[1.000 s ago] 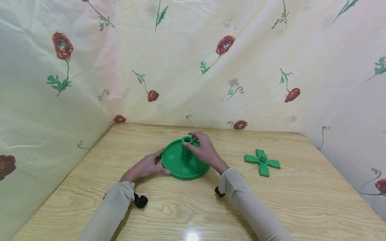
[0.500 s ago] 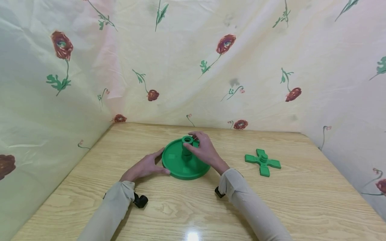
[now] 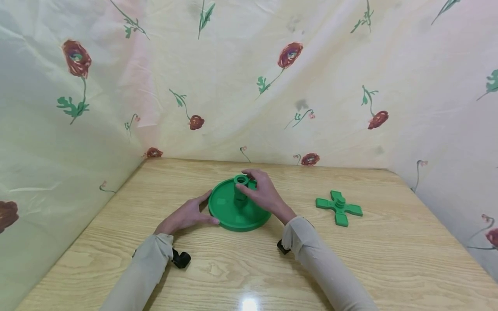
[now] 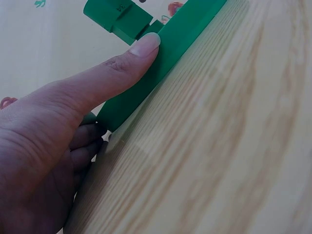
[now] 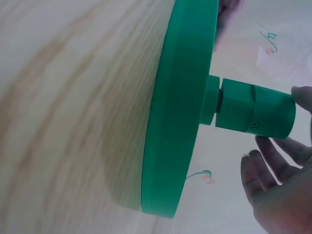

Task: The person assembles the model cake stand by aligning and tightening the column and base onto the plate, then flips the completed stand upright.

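A round green plate point(image 3: 225, 214) with a raised rim lies on the wooden table. At its centre stands a hollow green post point(image 3: 241, 181), upright, with a narrow dark gap above the plate's short stub in the right wrist view. My left hand point(image 3: 192, 214) grips the plate's rim from the left, thumb at the front and fingers spread around the side. With thumb and fingertips, my right hand point(image 3: 262, 192) pinches the post point(image 5: 258, 108) near its top end. Small dark digits mark the post's side.
A flat green cross-shaped piece point(image 3: 339, 208) with a threaded stub in its middle lies on the table point(image 3: 389, 259) to the right of the plate. A flower-patterned cloth point(image 3: 233, 86) rises behind the table and along both sides.
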Demonstrator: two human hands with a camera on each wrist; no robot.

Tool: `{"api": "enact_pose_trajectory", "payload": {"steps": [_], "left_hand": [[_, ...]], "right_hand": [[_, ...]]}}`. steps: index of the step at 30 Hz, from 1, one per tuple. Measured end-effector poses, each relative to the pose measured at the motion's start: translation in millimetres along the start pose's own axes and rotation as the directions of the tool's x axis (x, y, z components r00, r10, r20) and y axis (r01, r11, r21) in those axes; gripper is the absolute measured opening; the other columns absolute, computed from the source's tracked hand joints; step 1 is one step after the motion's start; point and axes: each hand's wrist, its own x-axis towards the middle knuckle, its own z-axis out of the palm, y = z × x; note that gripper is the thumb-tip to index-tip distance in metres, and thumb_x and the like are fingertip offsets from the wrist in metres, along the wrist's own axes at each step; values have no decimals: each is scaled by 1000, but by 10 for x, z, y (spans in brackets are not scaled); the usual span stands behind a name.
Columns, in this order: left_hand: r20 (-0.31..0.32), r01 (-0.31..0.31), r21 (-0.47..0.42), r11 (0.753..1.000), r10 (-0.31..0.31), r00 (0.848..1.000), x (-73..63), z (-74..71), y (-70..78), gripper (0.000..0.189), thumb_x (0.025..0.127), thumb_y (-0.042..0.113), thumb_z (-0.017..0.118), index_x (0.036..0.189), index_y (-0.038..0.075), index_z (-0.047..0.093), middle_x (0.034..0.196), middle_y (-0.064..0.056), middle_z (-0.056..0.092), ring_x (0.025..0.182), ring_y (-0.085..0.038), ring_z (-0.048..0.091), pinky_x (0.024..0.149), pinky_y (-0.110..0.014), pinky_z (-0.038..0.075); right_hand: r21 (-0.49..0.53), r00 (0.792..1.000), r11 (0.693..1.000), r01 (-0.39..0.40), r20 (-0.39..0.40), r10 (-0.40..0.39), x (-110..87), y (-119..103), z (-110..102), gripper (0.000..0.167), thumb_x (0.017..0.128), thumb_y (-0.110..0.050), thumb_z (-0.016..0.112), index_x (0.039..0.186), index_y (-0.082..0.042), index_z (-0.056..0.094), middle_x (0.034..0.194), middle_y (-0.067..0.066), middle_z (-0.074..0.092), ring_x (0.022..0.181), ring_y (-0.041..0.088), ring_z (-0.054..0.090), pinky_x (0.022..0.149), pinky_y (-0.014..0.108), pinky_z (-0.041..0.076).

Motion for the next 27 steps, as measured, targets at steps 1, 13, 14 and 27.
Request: {"api": "enact_pose_trajectory", "payload": {"steps": [1, 13, 14, 27], "left_hand": [[0, 0, 0, 1000, 0, 1000, -1, -1, 2, 115, 84, 55, 83, 166, 6, 18, 166, -22, 27, 152, -40, 25, 118, -60, 27], [2, -9, -6, 1000, 9, 1000, 2, -3, -11, 115, 84, 56, 83, 166, 6, 18, 166, -22, 27, 152, -40, 24, 118, -61, 27], [3, -10, -7, 1000, 10, 1000, 2, -3, -12, 115, 84, 56, 83, 166, 6, 18, 166, -22, 27, 152, -40, 24, 118, -61, 27], [5, -14, -4, 1000, 14, 1000, 2, -6, -8, 115, 84, 55, 83, 165, 5, 18, 166, -22, 26, 152, -40, 24, 118, -60, 26]], "right_hand": [[2, 1000, 1000, 6, -2, -6, 1, -1, -1, 47, 100, -21, 71, 139, 3, 60, 129, 20, 63, 123, 36, 55, 103, 54, 47], [-9, 1000, 1000, -20, -6, 20, -2, -28, -4, 46, 100, -23, 72, 137, 1, 62, 124, 20, 63, 118, 36, 56, 95, 52, 51], [-10, 1000, 1000, -16, -6, 16, -2, -28, -5, 45, 100, -22, 72, 138, 1, 62, 125, 20, 63, 118, 36, 56, 96, 52, 51], [-22, 999, 1000, -21, -34, 20, 7, -19, 9, 45, 97, -26, 75, 132, 0, 66, 124, 16, 66, 114, 33, 58, 97, 51, 50]]}}
